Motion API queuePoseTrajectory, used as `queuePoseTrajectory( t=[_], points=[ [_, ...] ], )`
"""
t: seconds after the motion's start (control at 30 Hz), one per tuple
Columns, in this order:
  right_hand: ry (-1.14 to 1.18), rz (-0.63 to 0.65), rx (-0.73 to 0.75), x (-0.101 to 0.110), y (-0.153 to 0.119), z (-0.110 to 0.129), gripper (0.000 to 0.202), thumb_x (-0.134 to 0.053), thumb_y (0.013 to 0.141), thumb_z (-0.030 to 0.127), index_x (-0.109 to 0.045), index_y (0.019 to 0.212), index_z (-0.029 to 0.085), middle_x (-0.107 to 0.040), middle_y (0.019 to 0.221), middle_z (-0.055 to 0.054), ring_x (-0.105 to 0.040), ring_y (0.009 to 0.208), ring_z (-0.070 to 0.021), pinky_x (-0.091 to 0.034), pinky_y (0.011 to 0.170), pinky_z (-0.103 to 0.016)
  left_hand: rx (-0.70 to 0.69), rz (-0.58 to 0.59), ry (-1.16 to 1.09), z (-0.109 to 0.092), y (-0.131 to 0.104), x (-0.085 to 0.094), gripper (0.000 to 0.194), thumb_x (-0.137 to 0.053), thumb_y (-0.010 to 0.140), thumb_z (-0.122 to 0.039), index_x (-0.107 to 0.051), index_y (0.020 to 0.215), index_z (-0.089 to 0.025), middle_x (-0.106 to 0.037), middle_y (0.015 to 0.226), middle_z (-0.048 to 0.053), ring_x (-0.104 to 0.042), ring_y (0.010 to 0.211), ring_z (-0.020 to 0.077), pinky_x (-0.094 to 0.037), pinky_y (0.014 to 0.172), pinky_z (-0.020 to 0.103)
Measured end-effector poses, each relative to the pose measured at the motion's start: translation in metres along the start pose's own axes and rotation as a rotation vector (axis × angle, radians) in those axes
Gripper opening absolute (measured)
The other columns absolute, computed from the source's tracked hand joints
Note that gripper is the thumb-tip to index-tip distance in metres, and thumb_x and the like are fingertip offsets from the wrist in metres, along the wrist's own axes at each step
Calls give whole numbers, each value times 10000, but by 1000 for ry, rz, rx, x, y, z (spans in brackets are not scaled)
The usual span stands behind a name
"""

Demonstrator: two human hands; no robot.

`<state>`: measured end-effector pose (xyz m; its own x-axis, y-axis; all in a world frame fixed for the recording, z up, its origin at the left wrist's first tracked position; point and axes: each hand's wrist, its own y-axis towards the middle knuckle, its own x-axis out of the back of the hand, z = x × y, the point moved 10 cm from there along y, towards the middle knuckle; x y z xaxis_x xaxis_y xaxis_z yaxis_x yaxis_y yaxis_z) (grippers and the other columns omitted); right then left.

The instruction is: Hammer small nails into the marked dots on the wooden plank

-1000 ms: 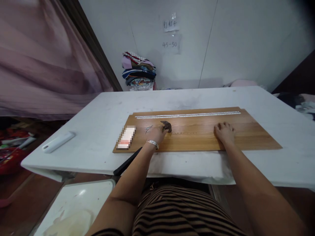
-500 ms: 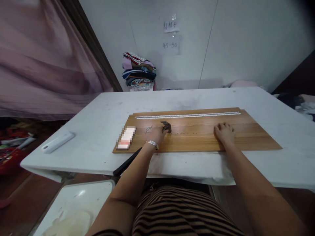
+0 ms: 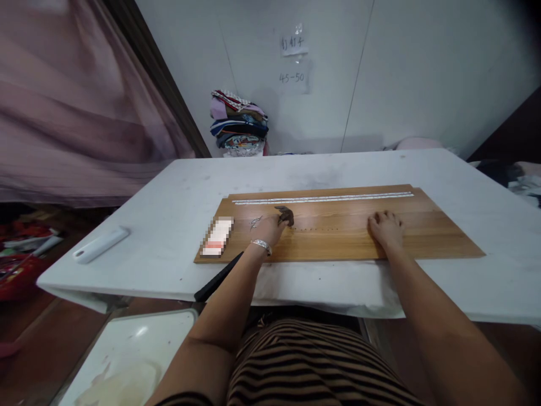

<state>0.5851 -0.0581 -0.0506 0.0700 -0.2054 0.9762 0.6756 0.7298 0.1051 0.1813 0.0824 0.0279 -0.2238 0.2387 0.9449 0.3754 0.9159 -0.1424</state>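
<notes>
A hammer [image 3: 286, 216] with a dark claw head and a black handle is gripped near its head by my left hand [image 3: 268, 230], which wears a silver bracelet. The hammer head is over a wooden board [image 3: 422, 237], at the left end of a row of small dark nails [image 3: 316, 229]. Loose nails [image 3: 255, 222] lie on the board just left of that hand. Farther right, my right hand [image 3: 386, 228] rests on the board with its fingers apart, holding nothing.
A white table [image 3: 169, 197] carries the board. Two pale strips [image 3: 338, 198] run along the board's far side, and a blurred pale rectangle [image 3: 217, 237] lies at its left end. A white-handled object [image 3: 100, 245] is on the table's left. Folded cloths [image 3: 239, 124] are stacked beyond the table.
The hammer head in my left hand has shifted up very slightly. My right hand has stayed in place on the board.
</notes>
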Motion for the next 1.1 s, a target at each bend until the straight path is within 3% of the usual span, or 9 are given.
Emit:
queuePoseTrajectory(
  t=[0.23,0.57,0.8,1.1],
  points=[
    [-8,-6,1,0,0,0,591,-311,1103,397,-778,1329,114,-669,1506,-271,-539,1403,-399,-418,1154,-584,-26,4,27,-4,-1,-6,357,-559,1121,-394,-820,1249,-188,-825,1327,166,-742,1309,313,-556,1070,371],
    [-2,-2,0,2,-1,1,595,-311,1106,402,-785,1326,117,-670,1506,-269,-547,1393,-392,-417,1162,-571,-4,12,-45,-2,-2,2,384,-554,1121,-438,-811,1279,-201,-820,1357,165,-761,1281,316,-575,1021,363],
    [14,-5,1,4,-2,2,595,-319,1095,404,-791,1313,115,-660,1513,-276,-539,1388,-402,-407,1169,-592,-18,-2,31,-4,-3,-3,334,-580,1115,-371,-816,1251,-177,-811,1366,173,-738,1325,306,-553,1091,361],
    [21,-13,-8,7,-4,3,595,-319,1105,390,-794,1324,107,-667,1521,-281,-539,1410,-408,-422,1162,-591,-23,1,-1,-1,-2,-3,360,-568,1120,-426,-806,1251,-189,-804,1386,173,-732,1341,317,-558,1070,369]
  ],
)
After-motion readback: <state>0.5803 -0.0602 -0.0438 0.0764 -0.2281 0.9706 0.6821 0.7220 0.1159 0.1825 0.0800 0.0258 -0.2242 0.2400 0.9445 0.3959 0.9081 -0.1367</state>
